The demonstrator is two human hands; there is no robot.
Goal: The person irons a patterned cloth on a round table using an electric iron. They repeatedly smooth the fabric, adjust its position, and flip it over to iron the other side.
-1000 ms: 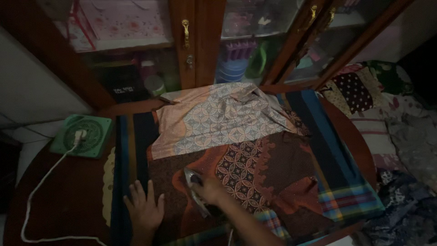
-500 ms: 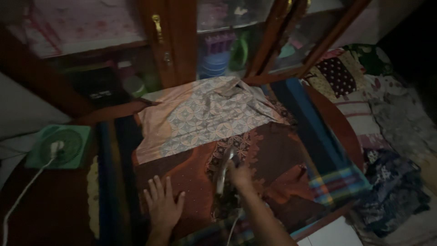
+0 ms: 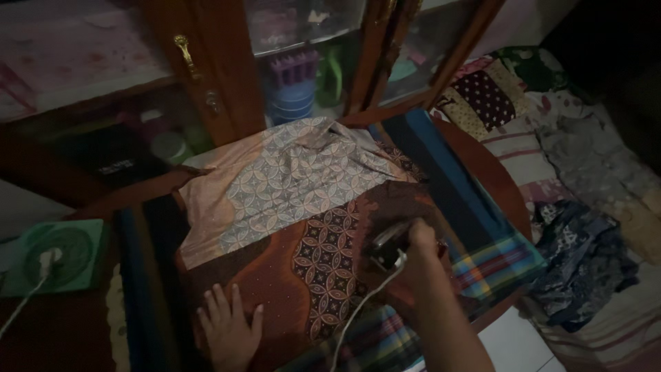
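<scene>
A patterned batik garment (image 3: 303,200), brown and orange near me and pale at the far end, lies spread over a striped cloth (image 3: 482,227) on a round wooden table (image 3: 492,179). My right hand (image 3: 420,244) grips the handle of an electric iron (image 3: 385,246), which rests on the right part of the garment. Its white cord (image 3: 358,313) trails back toward me. My left hand (image 3: 229,331) lies flat with fingers spread on the garment's near left part.
A green square fan (image 3: 51,256) with a white plug sits at the table's left. A wooden cabinet with glass doors (image 3: 303,62) stands right behind the table. Piles of cloth (image 3: 585,255) lie to the right.
My right hand has slid the iron from the near left of the garment across to its right side. My left hand stayed pressed on the cloth. The view swung to the right.
</scene>
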